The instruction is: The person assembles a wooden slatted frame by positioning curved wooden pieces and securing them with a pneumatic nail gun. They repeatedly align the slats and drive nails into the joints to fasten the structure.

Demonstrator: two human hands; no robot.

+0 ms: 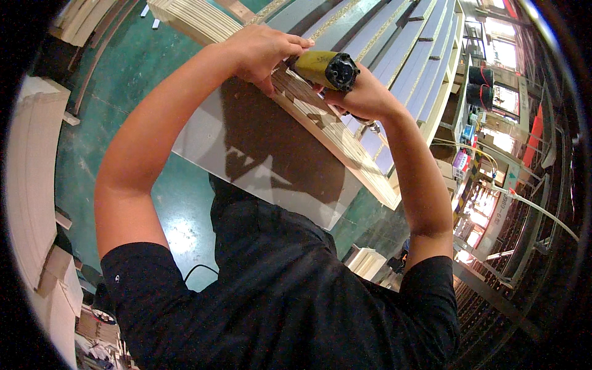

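Observation:
In my right hand [364,95] is a nail gun [317,66] with a yellow body and a black bolted cap; my fingers are wrapped round its grip. A metal hose fitting shows below that wrist. Its nose is hidden, but the tool sits over the near rail of a wooden frame [345,145]. My left hand [262,52] grips the same rail just left of the nail gun, thumb down the near face and fingers across the top. Pale grey panels [376,46] with raw chipboard edges lie in rows beyond the rail.
A grey board [203,135] stands below the rail, close to my body, with shadows across it. Stacked pale boards [34,166] line the left side over a green floor [92,145]. At right are a pale hose [542,213] and racks of metal bars [493,308].

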